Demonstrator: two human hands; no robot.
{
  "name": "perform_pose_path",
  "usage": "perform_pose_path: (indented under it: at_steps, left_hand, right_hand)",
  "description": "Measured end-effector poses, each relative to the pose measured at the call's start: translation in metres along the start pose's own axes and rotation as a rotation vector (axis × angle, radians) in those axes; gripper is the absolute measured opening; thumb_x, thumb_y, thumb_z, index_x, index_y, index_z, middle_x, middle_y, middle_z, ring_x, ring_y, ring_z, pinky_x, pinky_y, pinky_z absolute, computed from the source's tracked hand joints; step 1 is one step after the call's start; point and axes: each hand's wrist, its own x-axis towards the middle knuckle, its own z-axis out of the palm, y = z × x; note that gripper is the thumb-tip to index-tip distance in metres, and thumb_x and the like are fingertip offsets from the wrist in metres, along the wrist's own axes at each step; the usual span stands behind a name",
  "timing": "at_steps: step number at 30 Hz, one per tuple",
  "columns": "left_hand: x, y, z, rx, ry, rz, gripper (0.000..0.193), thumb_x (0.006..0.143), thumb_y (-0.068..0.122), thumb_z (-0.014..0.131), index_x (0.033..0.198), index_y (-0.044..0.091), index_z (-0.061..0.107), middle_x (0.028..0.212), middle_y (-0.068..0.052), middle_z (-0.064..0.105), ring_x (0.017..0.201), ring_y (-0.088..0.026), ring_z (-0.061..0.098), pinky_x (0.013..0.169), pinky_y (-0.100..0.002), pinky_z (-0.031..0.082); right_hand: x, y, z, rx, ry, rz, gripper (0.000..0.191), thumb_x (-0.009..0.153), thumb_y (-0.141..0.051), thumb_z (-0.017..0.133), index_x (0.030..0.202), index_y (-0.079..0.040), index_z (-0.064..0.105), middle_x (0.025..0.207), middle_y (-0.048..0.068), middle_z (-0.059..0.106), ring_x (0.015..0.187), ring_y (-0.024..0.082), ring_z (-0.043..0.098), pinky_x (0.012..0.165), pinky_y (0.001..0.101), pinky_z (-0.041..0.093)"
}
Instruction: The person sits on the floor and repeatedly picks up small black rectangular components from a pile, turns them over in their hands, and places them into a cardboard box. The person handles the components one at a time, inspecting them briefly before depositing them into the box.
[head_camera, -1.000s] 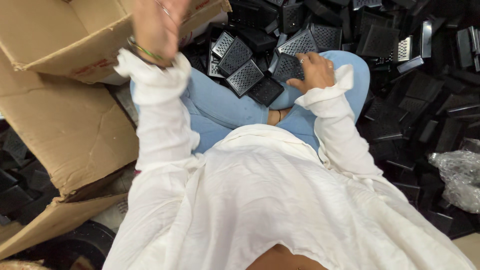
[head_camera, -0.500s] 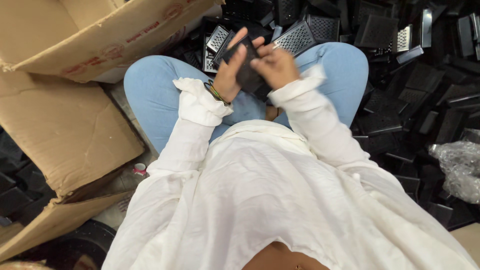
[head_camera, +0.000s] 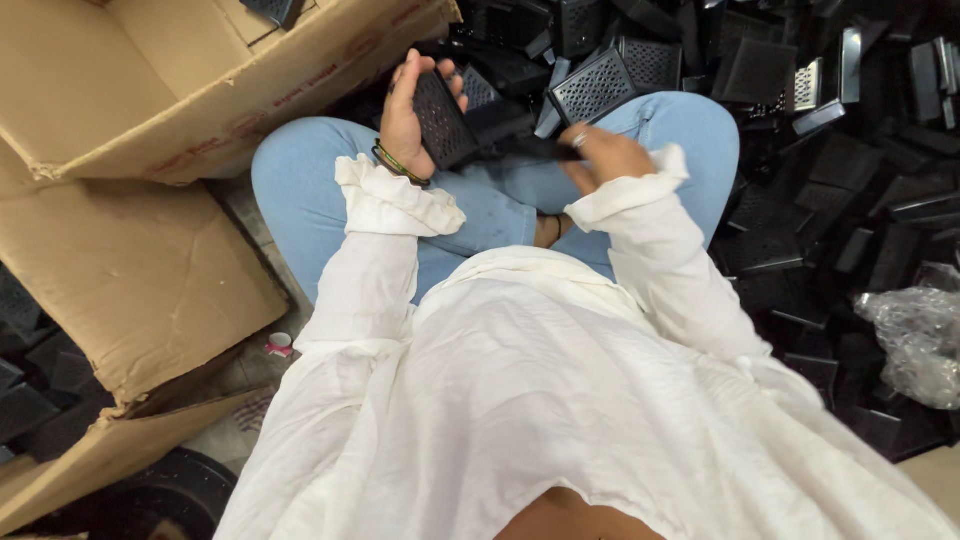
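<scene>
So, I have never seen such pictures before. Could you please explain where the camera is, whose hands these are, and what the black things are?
The camera sits on the person's head and looks down, so you see their own white shirt, blue jeans and two bare hands. There is no machine here. The left hand holds a black perforated plastic piece upright in its fingers. The right hand grips a dark flat part that reaches toward that piece; whether the two touch is unclear. Many similar black perforated parts lie piled on the floor ahead and to the right. Open cardboard boxes stand to the left, and a crumpled clear plastic bag lies at the right.

Black perforated panel (head_camera: 440, 118) in left hand (head_camera: 408, 110)
</scene>
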Motion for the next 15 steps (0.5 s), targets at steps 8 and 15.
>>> perform_pose_path:
  at_steps: [8,15]
  left_hand:
    - [-0.022,-0.018,0.024,0.122,-0.222,0.003,0.051,0.100,0.046,0.062,0.137,0.012,0.055,0.124,-0.007,0.064,0.111,-0.019,0.064,0.097,-0.035,0.055]
    - [-0.017,-0.013,0.011,0.176,-0.213,0.025,0.041,0.099,0.011,0.063,0.138,0.004,0.052,0.123,-0.011,0.065,0.112,-0.022,0.065,0.101,-0.036,0.054]
  right_hand:
    - [0.065,-0.004,0.050,1.437,0.285,0.430,0.048,0.096,-0.018,0.068,0.135,-0.006,0.043,0.103,0.009,0.072,0.065,0.020,0.069,0.057,0.0331,0.058]
    - [0.059,-0.013,0.060,0.191,0.437,-0.272,0.095,0.081,-0.027,0.092,0.152,-0.001,0.034,0.136,0.025,0.054,0.117,0.041,0.061,0.099,0.0484,0.052]
